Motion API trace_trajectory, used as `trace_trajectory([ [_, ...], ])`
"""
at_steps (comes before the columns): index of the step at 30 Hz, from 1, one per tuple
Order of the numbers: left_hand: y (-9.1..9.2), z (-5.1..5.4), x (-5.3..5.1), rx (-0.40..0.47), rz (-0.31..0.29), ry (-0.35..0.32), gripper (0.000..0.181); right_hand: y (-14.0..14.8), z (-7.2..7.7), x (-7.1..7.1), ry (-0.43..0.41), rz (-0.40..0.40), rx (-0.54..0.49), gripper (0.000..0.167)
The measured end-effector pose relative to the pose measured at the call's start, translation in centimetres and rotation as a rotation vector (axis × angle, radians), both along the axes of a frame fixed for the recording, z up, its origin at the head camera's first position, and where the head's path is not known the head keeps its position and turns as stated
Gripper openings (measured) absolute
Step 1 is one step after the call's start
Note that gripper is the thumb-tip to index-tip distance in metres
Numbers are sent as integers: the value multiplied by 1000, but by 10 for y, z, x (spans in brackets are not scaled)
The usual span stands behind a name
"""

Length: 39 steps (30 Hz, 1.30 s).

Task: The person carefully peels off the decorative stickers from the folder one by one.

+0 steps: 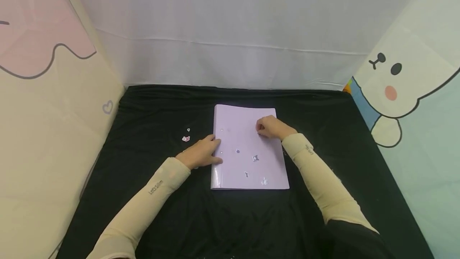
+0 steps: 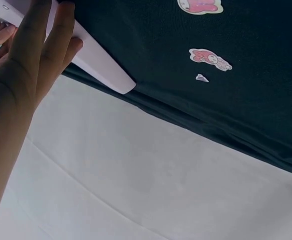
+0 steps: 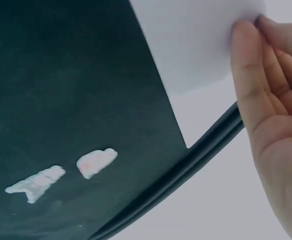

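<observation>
A lilac ring-binder-like folder (image 1: 233, 119) lies closed on the black cloth, with several small stickers on its cover, among them a bluish sticker (image 1: 255, 158) and a whitish sticker (image 1: 264, 181). My left hand (image 1: 201, 152) rests along the folder's left spine edge, fingers spread and fairly straight. Over the upper right of the cover, my right hand (image 1: 272, 127) pinches a small sticker between thumb and fingertips. Only a tiny dark edge of that sticker (image 3: 258, 19) shows in the right wrist view; its picture is hidden.
Left of the folder lie a pink character sticker (image 2: 210, 59) and a small pale sticker (image 2: 201, 78). Two pale pink stickers (image 3: 97, 162) lie on the cloth to the right. A white curtain (image 1: 230, 31) hangs behind the black cloth (image 1: 161, 103).
</observation>
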<state>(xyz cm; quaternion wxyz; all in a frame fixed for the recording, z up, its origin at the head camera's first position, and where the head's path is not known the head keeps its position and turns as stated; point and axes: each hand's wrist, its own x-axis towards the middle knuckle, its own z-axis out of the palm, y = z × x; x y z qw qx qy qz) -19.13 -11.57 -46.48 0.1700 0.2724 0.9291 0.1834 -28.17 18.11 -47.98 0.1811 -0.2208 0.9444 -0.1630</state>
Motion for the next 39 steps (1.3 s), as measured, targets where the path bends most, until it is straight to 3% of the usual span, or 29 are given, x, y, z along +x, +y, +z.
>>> trace_trajectory([
  [5,1,1,0,3,-4,15,61,2,-4,8,95,-18,16,5],
  [11,0,0,1,-2,0,-2,62,-4,-6,16,315,163,206,8],
  [14,0,0,1,3,4,-10,62,-9,-5,17,373,221,275,7],
  [22,0,0,1,-5,6,-16,63,-8,-4,18,331,170,197,5],
  [33,-1,-1,-1,-5,13,-26,67,-9,-5,16,385,290,305,7],
  [39,-1,-1,0,0,16,-34,68,-5,-12,10,308,265,268,9],
])
